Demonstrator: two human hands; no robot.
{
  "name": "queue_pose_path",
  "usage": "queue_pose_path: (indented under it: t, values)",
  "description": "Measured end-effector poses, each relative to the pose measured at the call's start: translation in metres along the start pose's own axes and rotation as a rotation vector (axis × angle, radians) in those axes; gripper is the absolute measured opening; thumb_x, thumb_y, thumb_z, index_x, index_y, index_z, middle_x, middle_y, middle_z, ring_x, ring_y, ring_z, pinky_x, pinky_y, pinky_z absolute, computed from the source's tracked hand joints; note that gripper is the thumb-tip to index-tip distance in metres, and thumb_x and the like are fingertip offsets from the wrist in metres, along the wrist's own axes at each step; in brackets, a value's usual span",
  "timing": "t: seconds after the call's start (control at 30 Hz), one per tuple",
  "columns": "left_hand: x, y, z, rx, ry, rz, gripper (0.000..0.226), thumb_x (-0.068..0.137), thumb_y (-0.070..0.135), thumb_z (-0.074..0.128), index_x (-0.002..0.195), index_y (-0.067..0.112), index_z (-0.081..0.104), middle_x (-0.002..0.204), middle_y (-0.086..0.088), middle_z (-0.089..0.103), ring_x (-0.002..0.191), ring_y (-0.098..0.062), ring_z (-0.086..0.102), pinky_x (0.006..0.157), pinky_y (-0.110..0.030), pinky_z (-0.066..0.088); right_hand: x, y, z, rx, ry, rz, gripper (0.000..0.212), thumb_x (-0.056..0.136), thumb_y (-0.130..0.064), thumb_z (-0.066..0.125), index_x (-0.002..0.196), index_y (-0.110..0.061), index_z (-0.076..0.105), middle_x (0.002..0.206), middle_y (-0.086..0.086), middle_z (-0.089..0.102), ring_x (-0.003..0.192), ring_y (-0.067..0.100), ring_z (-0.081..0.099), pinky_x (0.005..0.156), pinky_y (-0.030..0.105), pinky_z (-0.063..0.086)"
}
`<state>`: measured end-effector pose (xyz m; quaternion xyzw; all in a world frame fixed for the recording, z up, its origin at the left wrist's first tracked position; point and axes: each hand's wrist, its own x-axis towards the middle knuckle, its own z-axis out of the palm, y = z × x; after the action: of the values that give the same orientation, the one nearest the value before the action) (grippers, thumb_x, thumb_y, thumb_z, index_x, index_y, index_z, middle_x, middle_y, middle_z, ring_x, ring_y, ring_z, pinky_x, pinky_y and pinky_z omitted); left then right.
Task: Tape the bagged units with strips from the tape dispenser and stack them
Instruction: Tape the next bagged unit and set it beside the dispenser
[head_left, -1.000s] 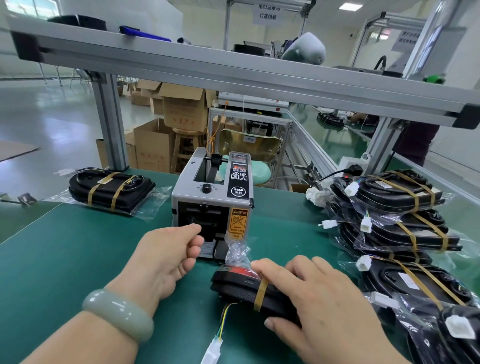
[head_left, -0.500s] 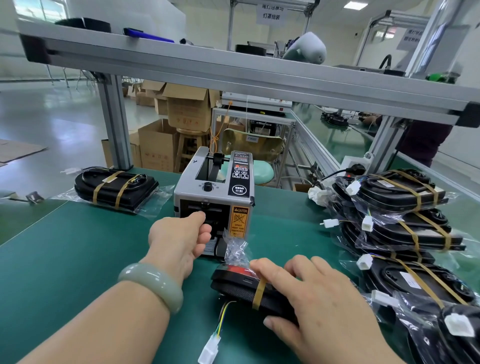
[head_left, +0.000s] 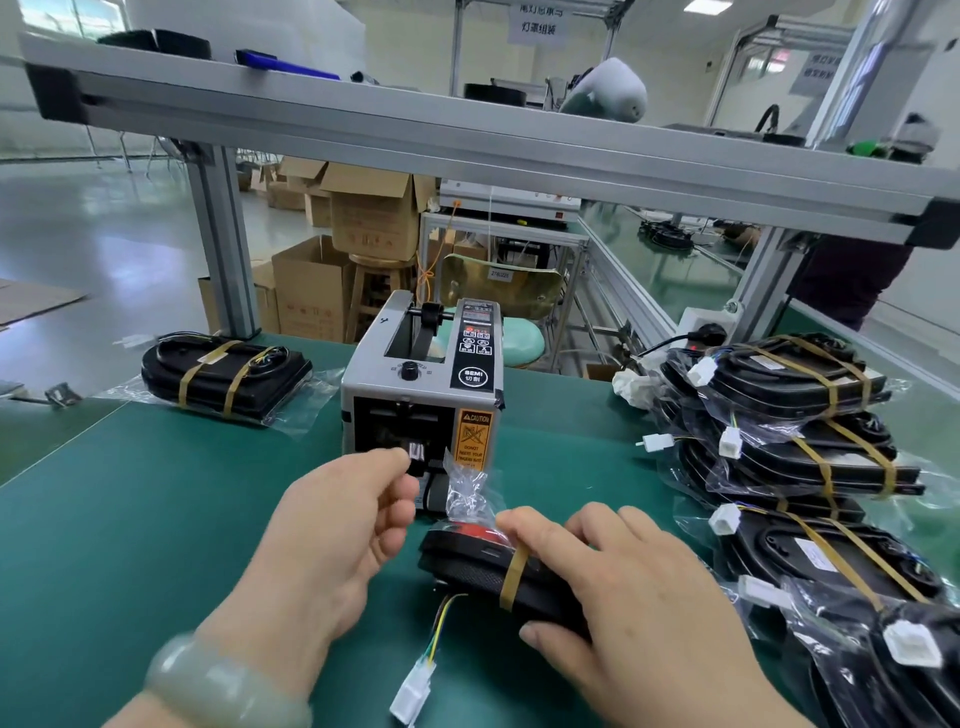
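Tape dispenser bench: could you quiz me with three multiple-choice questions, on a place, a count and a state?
1. The lone taped unit lies: A left of the tape dispenser; B on top of it; C on the overhead shelf.
2. Tape bands showing on the unit in front: A none; B one; C four.
3. The right hand: A hangs idle; B grips that unit; C turns the dispenser's knob.
A: it lies at the dispenser's left. B: a single brown band crosses it. B: fingers lie over it, thumb at its near edge.
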<state>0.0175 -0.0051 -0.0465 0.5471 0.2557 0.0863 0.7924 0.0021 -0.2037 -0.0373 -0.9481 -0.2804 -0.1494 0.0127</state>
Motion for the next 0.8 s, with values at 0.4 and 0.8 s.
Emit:
queue_pose_path:
  t: [0.4,0.8]
  values:
    - [-0.042,-0.042,-0.004,0.356,-0.072,0.299,0.016,0.074,0.045,0.07,0.069,0.032,0.076,0.105,0.022,0.065,0.115,0.011,0.049,0.099,-0.028,0.036,0.006,-0.013,0.002,-0.042,-0.088,0.109,0.073,0.058,-0.064,0.071,0.124,-0.051,0.043,0.081,-0.01,0.05,0.07,0.016,0.042,0.063,0.028,0.042]
    - [-0.045,-0.039,0.01,0.322,-0.039,0.25,0.017,0.08,0.029,0.068,0.065,0.032,0.076,0.12,0.013,0.057,0.112,0.016,0.043,0.097,-0.031,0.037,0.004,-0.017,0.004,-0.048,-0.015,0.141,0.077,0.043,-0.061,0.082,0.114,-0.043,0.06,0.069,-0.008,0.053,0.06,0.017,0.05,0.05,0.026,0.039]
